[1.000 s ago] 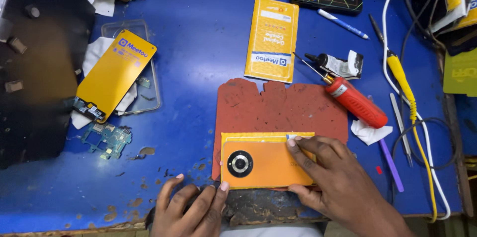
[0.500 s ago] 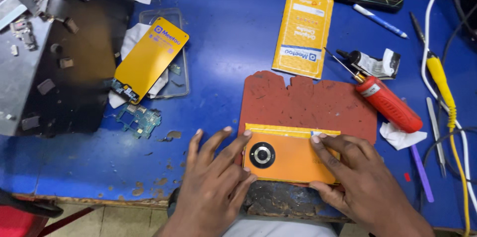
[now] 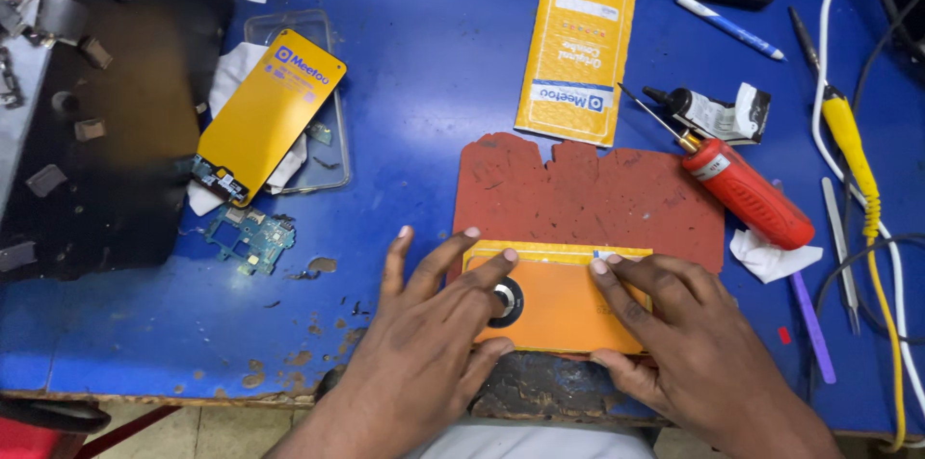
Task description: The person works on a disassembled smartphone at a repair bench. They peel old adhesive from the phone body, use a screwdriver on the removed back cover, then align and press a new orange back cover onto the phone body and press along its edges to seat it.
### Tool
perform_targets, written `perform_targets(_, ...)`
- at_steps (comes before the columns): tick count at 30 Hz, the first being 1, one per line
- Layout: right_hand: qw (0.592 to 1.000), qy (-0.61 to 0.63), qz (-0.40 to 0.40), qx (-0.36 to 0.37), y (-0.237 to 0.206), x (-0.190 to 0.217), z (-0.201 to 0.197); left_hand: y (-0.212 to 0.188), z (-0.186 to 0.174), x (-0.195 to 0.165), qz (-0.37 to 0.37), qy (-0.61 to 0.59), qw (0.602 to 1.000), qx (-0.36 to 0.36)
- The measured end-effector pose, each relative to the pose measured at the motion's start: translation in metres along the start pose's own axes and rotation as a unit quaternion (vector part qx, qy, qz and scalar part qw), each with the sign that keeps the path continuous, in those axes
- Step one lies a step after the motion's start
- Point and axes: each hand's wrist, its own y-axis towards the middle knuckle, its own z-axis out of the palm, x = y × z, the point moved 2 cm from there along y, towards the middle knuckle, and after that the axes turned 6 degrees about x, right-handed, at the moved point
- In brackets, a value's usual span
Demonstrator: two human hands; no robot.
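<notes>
Phone: an orange phone [image 3: 564, 305] lies back up, with a round black camera ring, at the near edge of the blue table [image 3: 434, 112], on the near part of a red-brown mat [image 3: 588, 194].
Left hand: the left hand [image 3: 434, 339] lies flat with fingers spread over the phone's left end; the fingertips reach its top edge and the camera ring. It presses down and grips nothing.
Right hand: the right hand [image 3: 674, 334] rests on the phone's right half, fingertips at the top edge and thumb at the near edge. It pinches the phone lightly between them.
Right of the mat: a red electric screwdriver [image 3: 742, 191] lies slanted at the mat's far right corner, with a small glue tube [image 3: 708, 112] just beyond it, a purple pry stick [image 3: 812, 324] nearer, and a yellow-handled tool [image 3: 853, 156] among cables.
Far side: a yellow packet [image 3: 576, 54] lies beyond the mat, a blue pen [image 3: 727, 26] to its right.
Left side: a second yellow packet [image 3: 268, 112] rests on a clear phone case [image 3: 332, 165]; a small green circuit board [image 3: 249, 237] lies just near of it, and a black tray [image 3: 106, 112] sits at the far left.
</notes>
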Motion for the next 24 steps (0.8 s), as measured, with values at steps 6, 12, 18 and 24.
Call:
perform_targets(6, 1.000, -0.008, 0.008, -0.006, 0.001, 0.005, -0.002, 0.014, 0.005, -0.008, 0.036, -0.006, 0.999, 0.009)
perform_targets(12, 1.000, -0.011, 0.019, -0.010, 0.002, 0.010, -0.001, 0.030, 0.014, -0.019, 0.082, -0.006, 0.997, 0.009)
perform_targets(18, 0.992, 0.025, 0.039, -0.119, -0.014, 0.014, 0.006, 0.037, 0.014, -0.023, 0.094, -0.008, 0.996, 0.004)
perform_targets(24, 0.933, 0.170, 0.203, -0.246, -0.057, 0.017, 0.022, 0.037, 0.015, -0.023, 0.075, -0.016, 0.997, 0.001)
